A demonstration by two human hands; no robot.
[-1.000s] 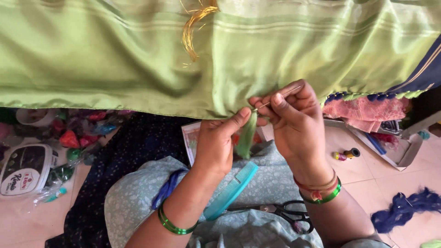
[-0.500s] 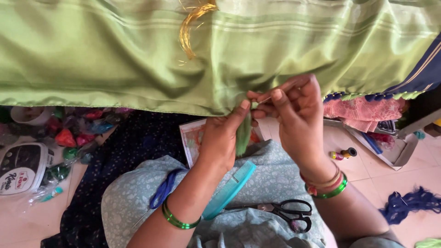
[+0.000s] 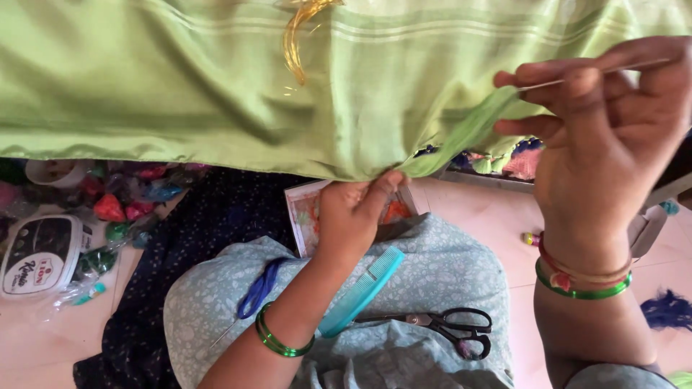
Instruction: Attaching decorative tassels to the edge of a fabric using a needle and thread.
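A wide light-green cloth (image 3: 216, 86) with pale stripes and a gold thread motif (image 3: 297, 36) hangs across the top of the view. My left hand (image 3: 353, 216) pinches its lower hem from below. My right hand (image 3: 613, 137) is raised at the right, fingers closed on a thin needle-like tool (image 3: 598, 72) and pulling a bundle of green threads (image 3: 468, 133) taut from the hem. Both wrists wear green bangles.
On my lap lie a turquoise comb (image 3: 360, 292), black-handled scissors (image 3: 447, 328) and a blue thread loop (image 3: 261, 288). Bags of coloured thread (image 3: 122, 205) and a white device (image 3: 36, 252) sit on the floor at left. Blue yarn (image 3: 667, 310) lies at right.
My right hand has swung up and to the right, drawing the green threads out from the hem. My left hand stays pinched on the cloth edge. The view has moved closer.
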